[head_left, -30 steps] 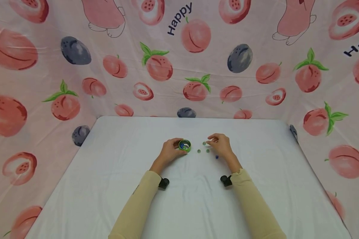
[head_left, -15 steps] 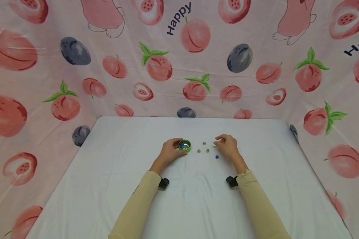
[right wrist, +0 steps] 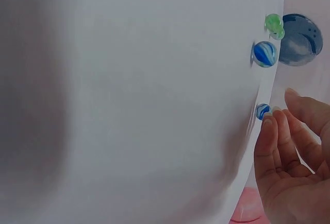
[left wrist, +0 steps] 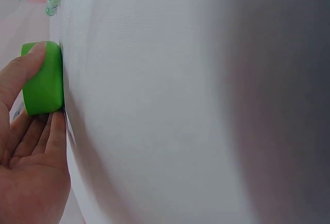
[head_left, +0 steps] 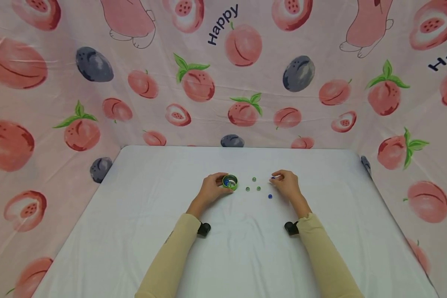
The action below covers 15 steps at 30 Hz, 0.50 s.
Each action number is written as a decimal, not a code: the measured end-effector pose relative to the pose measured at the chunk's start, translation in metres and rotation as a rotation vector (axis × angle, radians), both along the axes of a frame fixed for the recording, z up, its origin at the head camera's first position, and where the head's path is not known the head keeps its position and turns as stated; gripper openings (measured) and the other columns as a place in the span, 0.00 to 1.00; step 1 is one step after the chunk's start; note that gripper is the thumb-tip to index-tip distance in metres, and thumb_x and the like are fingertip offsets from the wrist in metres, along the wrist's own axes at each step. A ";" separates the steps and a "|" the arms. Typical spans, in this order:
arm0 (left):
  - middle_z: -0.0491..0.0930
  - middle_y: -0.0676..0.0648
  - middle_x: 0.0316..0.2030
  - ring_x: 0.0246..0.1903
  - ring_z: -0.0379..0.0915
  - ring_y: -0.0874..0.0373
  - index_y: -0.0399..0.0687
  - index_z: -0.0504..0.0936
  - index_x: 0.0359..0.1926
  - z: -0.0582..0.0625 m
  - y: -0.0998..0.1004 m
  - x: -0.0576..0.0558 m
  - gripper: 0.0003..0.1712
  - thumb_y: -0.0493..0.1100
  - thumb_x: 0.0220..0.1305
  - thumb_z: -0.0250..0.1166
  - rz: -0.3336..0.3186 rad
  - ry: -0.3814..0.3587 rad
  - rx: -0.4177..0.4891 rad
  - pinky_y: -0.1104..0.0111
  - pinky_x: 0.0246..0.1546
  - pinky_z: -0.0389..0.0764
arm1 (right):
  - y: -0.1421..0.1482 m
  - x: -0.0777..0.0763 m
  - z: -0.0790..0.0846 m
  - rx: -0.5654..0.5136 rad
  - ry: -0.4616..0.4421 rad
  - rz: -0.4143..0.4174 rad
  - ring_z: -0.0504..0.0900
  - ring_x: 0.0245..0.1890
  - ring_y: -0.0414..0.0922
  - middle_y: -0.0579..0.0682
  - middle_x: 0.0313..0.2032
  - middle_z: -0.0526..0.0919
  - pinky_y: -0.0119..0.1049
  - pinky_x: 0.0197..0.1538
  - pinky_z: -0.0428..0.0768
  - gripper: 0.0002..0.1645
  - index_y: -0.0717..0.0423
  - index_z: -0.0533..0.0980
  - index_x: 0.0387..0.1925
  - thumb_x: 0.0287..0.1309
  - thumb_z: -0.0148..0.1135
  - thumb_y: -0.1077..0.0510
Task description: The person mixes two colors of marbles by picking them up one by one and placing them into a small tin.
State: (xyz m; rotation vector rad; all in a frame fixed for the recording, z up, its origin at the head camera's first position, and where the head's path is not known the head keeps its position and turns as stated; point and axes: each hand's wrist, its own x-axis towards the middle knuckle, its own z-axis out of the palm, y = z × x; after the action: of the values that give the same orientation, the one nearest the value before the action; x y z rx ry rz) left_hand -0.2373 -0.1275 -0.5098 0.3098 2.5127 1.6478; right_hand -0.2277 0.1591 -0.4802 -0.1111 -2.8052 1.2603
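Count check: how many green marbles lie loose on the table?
3: the far marble; the near-left marble, closest to the green container; and the near-right marble. The right hand may hide more.

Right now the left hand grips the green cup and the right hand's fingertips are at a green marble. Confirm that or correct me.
The marble's colour is wrong: the right wrist view shows a blue-and-white marble at the fingertips of the right hand. The left hand does grip the green cup.

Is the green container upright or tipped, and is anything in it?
Upright, not empty: the head view shows the green container open side up, with something blue inside.
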 end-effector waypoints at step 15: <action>0.81 0.34 0.61 0.64 0.80 0.42 0.32 0.77 0.67 -0.001 0.000 0.000 0.38 0.31 0.56 0.80 0.010 -0.015 -0.001 0.57 0.67 0.80 | 0.006 -0.005 -0.007 0.016 -0.013 0.014 0.77 0.33 0.48 0.56 0.30 0.82 0.33 0.36 0.72 0.15 0.72 0.84 0.49 0.64 0.71 0.64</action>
State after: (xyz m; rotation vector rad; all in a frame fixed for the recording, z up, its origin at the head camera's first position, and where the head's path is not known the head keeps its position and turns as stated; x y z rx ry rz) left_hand -0.2371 -0.1276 -0.5106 0.2837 2.5088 1.6457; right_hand -0.2323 0.1648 -0.4868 -0.0997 -2.8312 1.2445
